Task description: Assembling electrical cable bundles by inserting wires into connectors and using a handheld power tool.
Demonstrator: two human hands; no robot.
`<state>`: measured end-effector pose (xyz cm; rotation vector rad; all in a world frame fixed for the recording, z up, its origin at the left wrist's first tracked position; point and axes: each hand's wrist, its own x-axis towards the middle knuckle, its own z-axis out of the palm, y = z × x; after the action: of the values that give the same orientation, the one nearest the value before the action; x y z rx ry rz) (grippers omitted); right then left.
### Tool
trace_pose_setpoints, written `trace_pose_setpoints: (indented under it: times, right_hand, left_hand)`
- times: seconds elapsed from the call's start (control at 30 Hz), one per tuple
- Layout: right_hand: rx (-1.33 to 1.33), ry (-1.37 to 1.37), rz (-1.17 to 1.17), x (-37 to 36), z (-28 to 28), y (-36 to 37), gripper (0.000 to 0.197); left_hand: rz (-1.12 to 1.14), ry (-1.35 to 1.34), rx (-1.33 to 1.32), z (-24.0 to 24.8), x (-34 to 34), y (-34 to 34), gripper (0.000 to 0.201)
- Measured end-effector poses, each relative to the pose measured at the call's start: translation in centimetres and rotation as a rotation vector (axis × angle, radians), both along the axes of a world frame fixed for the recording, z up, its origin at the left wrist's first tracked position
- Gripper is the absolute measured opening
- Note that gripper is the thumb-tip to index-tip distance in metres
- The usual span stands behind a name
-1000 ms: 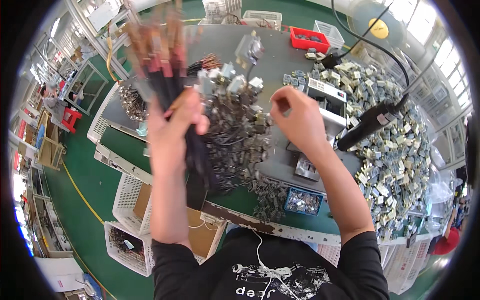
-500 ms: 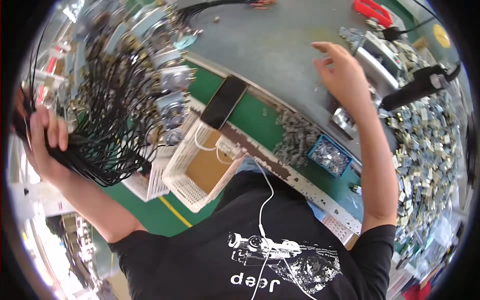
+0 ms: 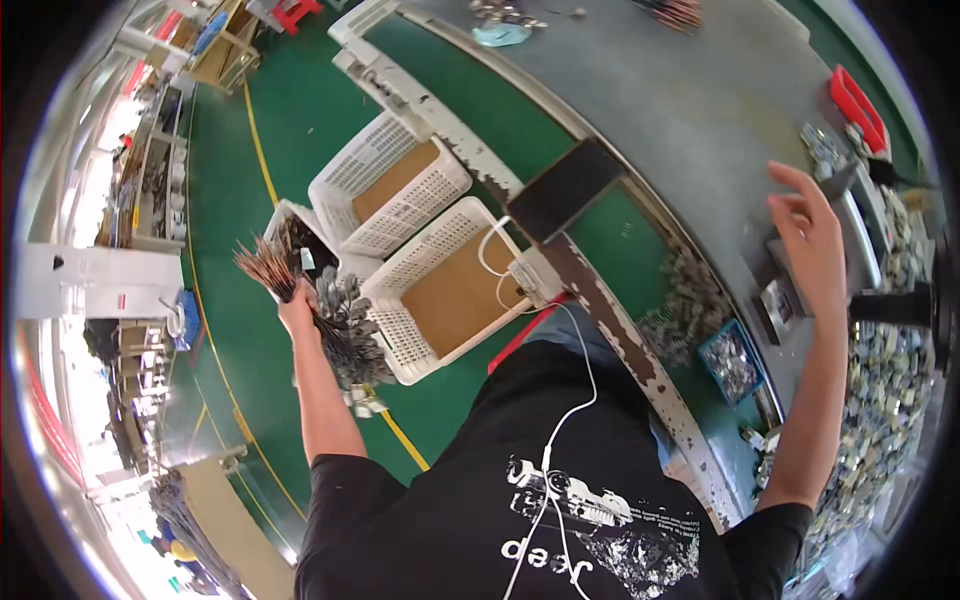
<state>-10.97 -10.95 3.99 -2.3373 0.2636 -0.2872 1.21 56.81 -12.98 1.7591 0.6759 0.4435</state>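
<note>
My left hand (image 3: 299, 308) is closed around a bundle of black cables (image 3: 350, 335) at the left, above the floor beside the white baskets. Copper-coloured wire ends (image 3: 264, 268) fan out on one side of the fist. On the other side the cables droop, with pale metal connectors (image 3: 364, 401) at their lower ends. Over the right part of the grey bench my right hand (image 3: 812, 228) hovers with its fingers loosely bent and apart, holding nothing visible. Closest to it are a small metal fixture (image 3: 779, 309) and a black cylindrical tool (image 3: 890, 307).
Two white plastic baskets, one nearer (image 3: 395, 340) and one farther (image 3: 365, 155), have brown bottoms. A black phone (image 3: 567, 190) lies on the bench edge. A blue tray (image 3: 730, 362) holds small metal parts. Many connectors (image 3: 885, 410) are heaped at right. A red tray (image 3: 857, 107) stands farther back.
My left hand has swung the cable bundle from the far left, beside the large connector cluster, down beside the baskets. The view has shifted leftward. My right hand stays over the bench, fingers apart.
</note>
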Motion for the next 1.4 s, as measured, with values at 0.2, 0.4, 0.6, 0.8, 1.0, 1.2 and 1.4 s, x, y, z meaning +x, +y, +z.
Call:
trace_pose_setpoints:
  times: [0.2, 0.4, 0.6, 0.8, 1.0, 1.2, 1.4]
  right_hand:
    - [0.073, 0.077, -0.068, 1.8, -2.5, 1.2, 0.034]
    - [0.065, 0.200, -0.065, 1.9, -3.1, 1.8, 0.034]
    - [0.082, 0.192, -0.086, -0.8, -4.2, 1.0, 0.036]
    - [0.165, 0.200, -0.182, -5.4, -5.0, 1.6, 0.035]
    - [0.218, 0.092, -0.157, -7.0, -4.2, 1.3, 0.033]
    - [0.194, 0.194, -0.267, -6.1, -2.3, 3.4, 0.030]
    - [-0.032, 0.044, -0.023, -2.6, -2.6, 4.9, 0.031]
  left_hand:
    - [0.367, 0.124, -0.524, -13.6, -3.3, 4.6, 0.027]
    - [0.369, 0.302, -0.801, -21.7, -3.8, 3.3, 0.024]
    - [0.365, 0.337, -0.878, -23.9, -6.6, 5.4, 0.038]
    - [0.324, 0.280, -0.789, -23.7, -8.2, 11.6, 0.043]
    - [0.316, 0.185, -0.701, -22.5, -4.8, 11.5, 0.050]
    - [0.008, -0.066, -0.226, -12.4, 6.1, -1.6, 0.028]
    - [-0.702, -0.610, 0.324, 7.8, 14.3, -23.0, 0.030]
